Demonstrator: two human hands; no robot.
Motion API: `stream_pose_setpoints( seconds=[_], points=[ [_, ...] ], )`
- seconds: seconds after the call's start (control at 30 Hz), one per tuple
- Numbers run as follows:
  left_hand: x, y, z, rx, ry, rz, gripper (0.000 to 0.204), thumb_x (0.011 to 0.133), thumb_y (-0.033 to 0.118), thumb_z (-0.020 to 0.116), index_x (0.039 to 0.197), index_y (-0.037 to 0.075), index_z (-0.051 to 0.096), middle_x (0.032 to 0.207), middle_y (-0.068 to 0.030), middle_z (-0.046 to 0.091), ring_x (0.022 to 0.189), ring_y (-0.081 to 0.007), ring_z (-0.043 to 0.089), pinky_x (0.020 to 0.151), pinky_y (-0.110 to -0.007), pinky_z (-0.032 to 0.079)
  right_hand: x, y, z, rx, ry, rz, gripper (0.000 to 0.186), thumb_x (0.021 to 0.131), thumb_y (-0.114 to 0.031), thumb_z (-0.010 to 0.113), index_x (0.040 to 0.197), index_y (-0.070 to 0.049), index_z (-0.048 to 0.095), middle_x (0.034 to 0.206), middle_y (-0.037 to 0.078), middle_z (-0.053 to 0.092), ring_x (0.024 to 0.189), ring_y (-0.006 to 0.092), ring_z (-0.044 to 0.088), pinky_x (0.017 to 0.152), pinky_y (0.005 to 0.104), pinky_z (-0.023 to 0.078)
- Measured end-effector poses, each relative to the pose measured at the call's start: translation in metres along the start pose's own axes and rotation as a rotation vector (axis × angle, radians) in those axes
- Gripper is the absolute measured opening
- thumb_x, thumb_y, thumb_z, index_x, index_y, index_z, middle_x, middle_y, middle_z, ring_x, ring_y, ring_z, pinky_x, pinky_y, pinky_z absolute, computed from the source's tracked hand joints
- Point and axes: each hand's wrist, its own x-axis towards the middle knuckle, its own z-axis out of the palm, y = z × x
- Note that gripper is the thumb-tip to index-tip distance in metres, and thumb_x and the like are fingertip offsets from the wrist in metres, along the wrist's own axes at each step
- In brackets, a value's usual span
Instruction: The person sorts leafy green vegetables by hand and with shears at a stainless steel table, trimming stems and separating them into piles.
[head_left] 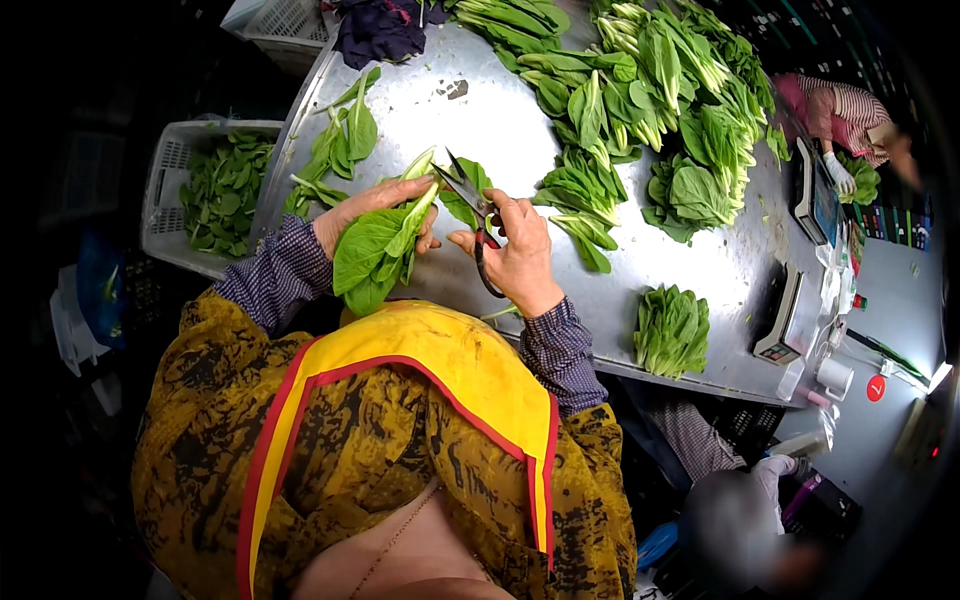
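My left hand is closed around a small bunch of leafy greens, its broad leaves hanging toward me and its pale stem ends pointing away. In my right hand is a pair of scissors with dark handles, partly red. The blades are apart and lie right beside the stems; whether they touch them I cannot tell. A loose green leaf shows behind the scissors. Left of my left hand, a few loose greens lie on the metal table.
A large heap of greens covers the table's far right. One neat bunch lies near the front edge. Two scales stand at the right. A white crate of leaves is at the left. Co-workers are at the right.
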Motion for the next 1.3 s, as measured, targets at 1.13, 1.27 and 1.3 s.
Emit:
stream_pose_setpoints(
  seconds=[1.13,1.27,1.3],
  points=[
    [-0.001,-0.005,-0.022,0.416,-0.004,0.059,0.047,0.098,0.040,0.046,0.125,0.002,0.052,0.078,-0.0039,0.059,0.070,-0.0123,0.059,0.068,-0.026,0.052,-0.010,0.059,0.056,-0.047,-0.025,0.104,0.026,0.077,-0.017,0.069,0.088,0.004,0.058,0.079,0.022,0.061,0.075,0.0373,0.061,0.067,0.0453,0.049],
    [0.009,-0.016,-0.007,0.821,0.256,0.290,0.036,0.094,0.034,0.057,0.111,0.001,0.057,0.083,-0.0049,0.062,0.076,-0.0160,0.061,0.070,-0.028,0.050,-0.013,0.052,0.032,0.205,0.000,0.391,0.027,0.087,-0.019,0.060,0.092,0.007,0.062,0.092,0.028,0.063,0.070,0.0358,0.064,0.063,0.0414,0.050],
    [0.014,-0.020,-0.001,1.083,0.324,0.429,0.033,0.091,0.031,0.063,0.106,0.003,0.059,0.086,-0.0057,0.062,0.081,-0.0193,0.062,0.074,-0.029,0.050,-0.014,0.066,0.026,0.468,-0.177,0.490,0.041,0.093,-0.031,0.057,0.106,0.008,0.058,0.098,0.029,0.063,0.074,0.0332,0.068,0.063,0.0392,0.054]
  ],
)
